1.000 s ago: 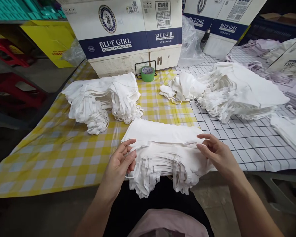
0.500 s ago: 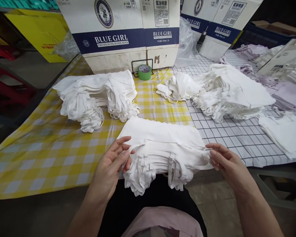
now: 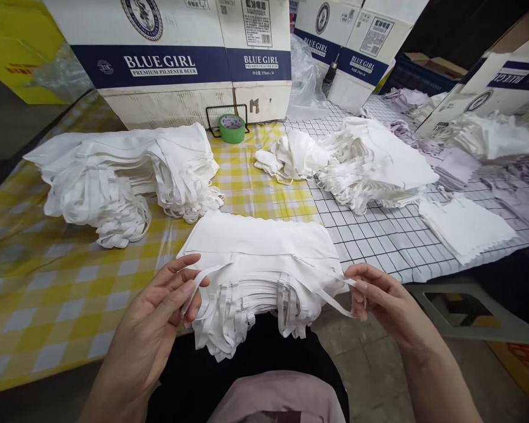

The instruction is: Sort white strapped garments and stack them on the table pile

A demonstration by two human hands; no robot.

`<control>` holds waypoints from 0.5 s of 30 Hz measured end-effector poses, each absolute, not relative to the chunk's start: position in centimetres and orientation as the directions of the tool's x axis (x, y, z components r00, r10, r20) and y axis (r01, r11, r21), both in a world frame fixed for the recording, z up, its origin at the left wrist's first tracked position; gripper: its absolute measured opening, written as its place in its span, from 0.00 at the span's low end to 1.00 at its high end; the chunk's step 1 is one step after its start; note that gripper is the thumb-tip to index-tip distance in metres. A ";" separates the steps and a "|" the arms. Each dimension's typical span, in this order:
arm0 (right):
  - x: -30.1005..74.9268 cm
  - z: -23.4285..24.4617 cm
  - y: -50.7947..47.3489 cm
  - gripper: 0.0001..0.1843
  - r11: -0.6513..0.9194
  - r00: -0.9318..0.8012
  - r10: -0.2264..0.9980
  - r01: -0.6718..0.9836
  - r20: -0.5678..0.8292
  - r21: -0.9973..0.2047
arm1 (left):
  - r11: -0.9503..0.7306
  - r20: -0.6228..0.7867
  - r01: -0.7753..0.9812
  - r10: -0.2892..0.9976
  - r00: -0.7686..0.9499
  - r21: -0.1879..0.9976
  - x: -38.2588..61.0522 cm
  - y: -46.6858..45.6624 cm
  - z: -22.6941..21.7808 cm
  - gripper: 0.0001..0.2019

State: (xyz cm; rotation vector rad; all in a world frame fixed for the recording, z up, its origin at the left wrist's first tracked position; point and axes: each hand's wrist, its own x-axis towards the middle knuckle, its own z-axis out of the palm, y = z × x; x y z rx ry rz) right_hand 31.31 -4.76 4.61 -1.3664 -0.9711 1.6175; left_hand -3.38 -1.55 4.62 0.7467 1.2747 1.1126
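A stack of white cloth pieces with strap ends (image 3: 260, 258) lies at the table's near edge, its straps hanging over toward me. My left hand (image 3: 158, 320) pinches a white strap (image 3: 198, 282) at the stack's left side. My right hand (image 3: 377, 299) pinches the other white strap (image 3: 330, 296), pulled out from the stack's right corner. Both straps belong to the top piece.
More white piles lie at the left (image 3: 114, 173) and at the back right (image 3: 370, 164). A green tape roll (image 3: 231, 127) stands before the Blue Girl cartons (image 3: 167, 59). Flat white pieces (image 3: 465, 226) lie at the right. The cloth is yellow check (image 3: 48, 282), then grid (image 3: 392, 241).
Both hands have drawn the top piece's straps outward and toward me. The view has swung to the right and closer to the table.
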 end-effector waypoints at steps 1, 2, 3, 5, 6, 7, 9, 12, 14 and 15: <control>31.4 4.8 -5.0 0.08 -0.400 -0.128 0.913 -0.102 -0.387 -0.911 | 0.328 -0.349 -0.222 0.935 -0.064 0.918 -3.4 -1.5 4.5 0.17; 31.5 4.9 -5.3 0.08 -0.403 -0.145 0.911 -0.108 -0.387 -0.909 | 0.326 -0.347 -0.221 0.936 -0.064 0.919 -3.4 -1.5 4.5 0.17; 31.6 5.1 -5.4 0.08 -0.406 -0.161 0.908 -0.106 -0.387 -0.908 | 0.327 -0.349 -0.222 0.935 -0.065 0.918 -3.3 -1.5 4.5 0.17; 31.6 5.3 -5.6 0.07 -0.411 -0.187 0.901 -0.085 -0.391 -0.907 | 0.332 -0.354 -0.225 0.933 -0.065 0.916 -3.1 -1.5 4.7 0.17; 31.7 5.3 -5.6 0.07 -0.412 -0.195 0.899 -0.072 -0.392 -0.909 | 0.335 -0.357 -0.224 0.932 -0.065 0.915 -3.0 -1.5 4.8 0.17; 31.7 5.3 -5.6 0.07 -0.412 -0.203 0.897 -0.060 -0.393 -0.909 | 0.337 -0.359 -0.222 0.931 -0.063 0.915 -3.0 -1.5 4.9 0.17; 31.6 5.2 -5.6 0.07 -0.407 -0.219 0.895 -0.048 -0.388 -0.912 | 0.333 -0.351 -0.216 0.935 -0.053 0.918 -2.9 -1.5 5.0 0.16; 31.4 5.1 -5.5 0.07 -0.386 -0.246 0.898 -0.039 -0.366 -0.922 | 0.327 -0.345 -0.204 0.937 -0.060 0.923 -3.0 -1.7 5.0 0.16; 31.3 5.1 -5.4 0.07 -0.372 -0.267 0.897 -0.026 -0.352 -0.928 | 0.346 -0.365 -0.198 0.929 -0.068 0.917 -3.1 -1.7 5.0 0.16; 31.2 5.2 -5.4 0.07 -0.370 -0.278 0.894 -0.018 -0.350 -0.929 | 0.359 -0.378 -0.198 0.923 -0.068 0.912 -3.2 -1.8 4.9 0.16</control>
